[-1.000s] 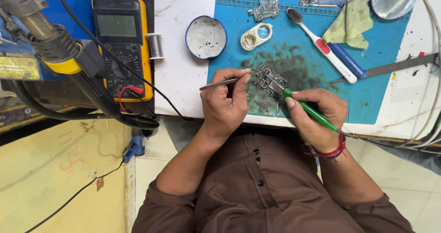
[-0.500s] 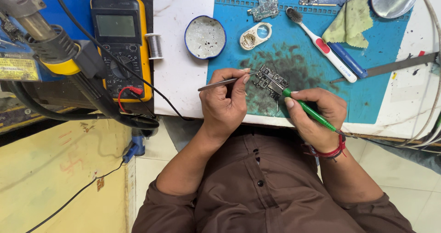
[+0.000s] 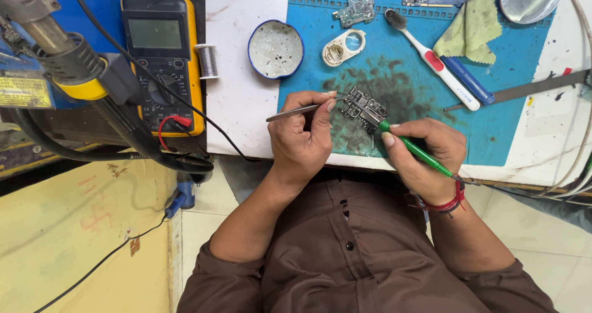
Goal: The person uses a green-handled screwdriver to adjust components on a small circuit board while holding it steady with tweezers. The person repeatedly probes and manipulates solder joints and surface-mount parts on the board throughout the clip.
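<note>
My left hand (image 3: pixel 302 141) grips metal tweezers (image 3: pixel 296 111), whose tips reach a small circuit board (image 3: pixel 365 108). The board lies on a stained blue work mat (image 3: pixel 493 128) near the table's front edge. My right hand (image 3: pixel 422 152), with a red thread band on the wrist, holds a green-handled tool (image 3: pixel 414 148). The tool's tip meets the board's near edge. Both hands rest at the table edge, on either side of the board.
A yellow multimeter (image 3: pixel 161 54), a solder spool (image 3: pixel 208 61) and a round blue-rimmed tin (image 3: pixel 275 49) sit to the left. On the mat lie a toothbrush (image 3: pixel 431 60), a blue pen (image 3: pixel 467 80), a yellow cloth (image 3: pixel 470 29) and other boards (image 3: pixel 354 4). A hot-air handle (image 3: pixel 58 54) hangs far left.
The circuit board and both hands have stayed nearly in place; the tweezers' tips sit a little closer to the board.
</note>
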